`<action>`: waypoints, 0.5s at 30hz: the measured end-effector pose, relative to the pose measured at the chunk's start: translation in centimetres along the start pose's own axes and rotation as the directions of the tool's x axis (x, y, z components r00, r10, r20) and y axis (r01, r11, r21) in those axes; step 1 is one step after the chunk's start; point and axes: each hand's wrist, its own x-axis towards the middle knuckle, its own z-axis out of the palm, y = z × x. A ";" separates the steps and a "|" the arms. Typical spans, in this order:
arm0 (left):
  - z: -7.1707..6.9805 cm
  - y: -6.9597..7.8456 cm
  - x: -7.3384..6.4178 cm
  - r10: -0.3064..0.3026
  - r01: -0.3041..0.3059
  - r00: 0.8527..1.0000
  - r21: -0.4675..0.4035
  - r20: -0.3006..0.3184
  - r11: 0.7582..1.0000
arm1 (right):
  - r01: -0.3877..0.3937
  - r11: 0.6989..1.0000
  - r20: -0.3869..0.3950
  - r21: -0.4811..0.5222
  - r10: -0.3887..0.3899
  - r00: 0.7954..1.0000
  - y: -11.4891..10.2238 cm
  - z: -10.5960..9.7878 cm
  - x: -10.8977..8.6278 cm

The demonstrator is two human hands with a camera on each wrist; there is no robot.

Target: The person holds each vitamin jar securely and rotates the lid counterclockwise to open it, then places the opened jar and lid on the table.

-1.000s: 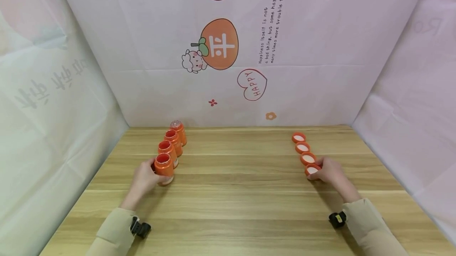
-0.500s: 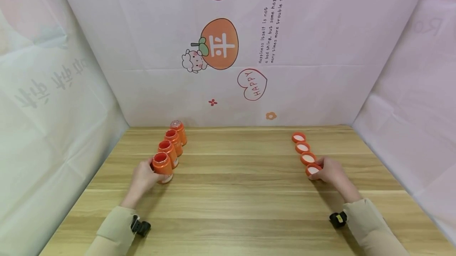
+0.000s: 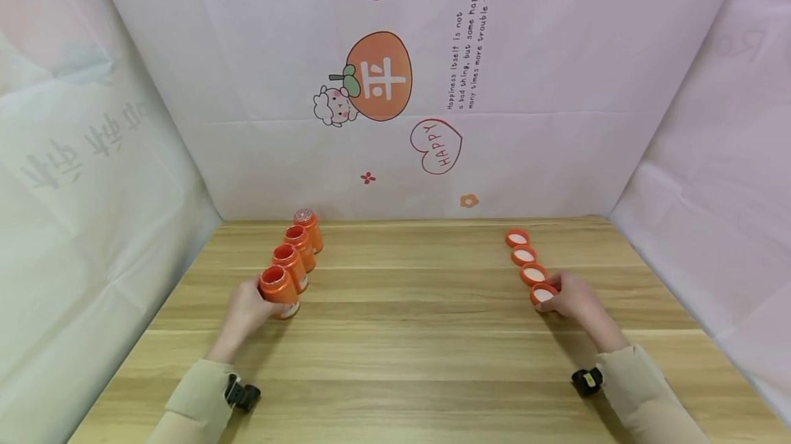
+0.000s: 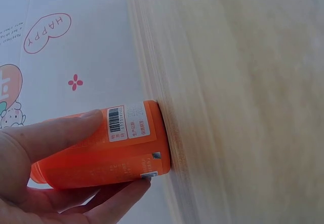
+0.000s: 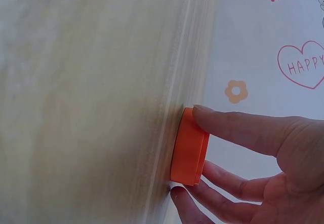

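Observation:
My left hand (image 3: 247,308) grips the nearest orange bottle (image 3: 279,296), which is uncapped and leans a little to the left. In the left wrist view, thumb and fingers lie along the sides of this bottle (image 4: 109,153), and a barcode label shows near its base. My right hand (image 3: 575,300) pinches the nearest orange lid (image 3: 544,295) on the right side of the table, its white inside facing up. In the right wrist view, the thumb sits at the edge of the lid (image 5: 188,148), with the fingers on the opposite side.
Behind the held bottle stand further orange bottles (image 3: 299,246) in a slanting row; the farthest has a whitish speckled top. More orange lids (image 3: 524,255) lie in a row beyond the right hand. White printed sheets (image 3: 525,87) wall in the wooden table (image 3: 408,334).
The nearest bottle's mouth has tipped and shifted left in my left hand. Under my right hand, the nearest lid has moved very slightly right and away.

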 end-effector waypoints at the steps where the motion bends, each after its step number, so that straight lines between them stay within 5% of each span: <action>1: 0.0 0.0 0.0 -0.002 0.002 1.000 0.000 0.003 1.000 | 0.001 1.000 0.000 0.000 -0.001 1.000 0.0 0.0 0.0; 15: -0.2 -0.2 -0.6 0.011 -0.011 1.000 -0.010 0.023 1.000 | 0.001 1.000 0.006 0.016 -0.001 1.000 0.5 -0.1 -0.6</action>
